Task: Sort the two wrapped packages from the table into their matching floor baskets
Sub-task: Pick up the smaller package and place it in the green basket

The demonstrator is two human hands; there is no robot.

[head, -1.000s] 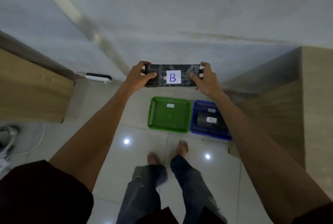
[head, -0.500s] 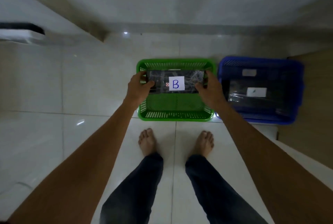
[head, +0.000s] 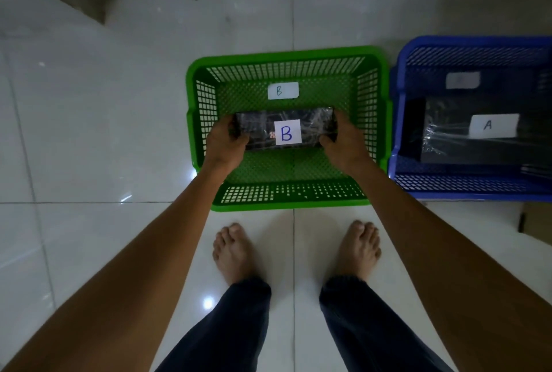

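— Package B (head: 285, 129), where is it now?

— Down inside the green basket (head: 197, 108), level, held between both hands. A second ago it was up at chest height with the baskets far below; half a second ago it was just over the rim. Now it sits low within the walls, in front of the basket's own B tag (head: 283, 91).

— Touching the bottom?

— Cannot tell from above. It looks close.

— And the grip?

— The left hand (head: 224, 144) is closed around the left end, the right hand (head: 343, 144) around the right end, fingers wrapped over the edges. Neither has let go.

— The other one?

— Package A (head: 466, 135) already lies in the blue basket (head: 400, 144) just beside. So the labels match, and I judge only the release remains before the sort is done.
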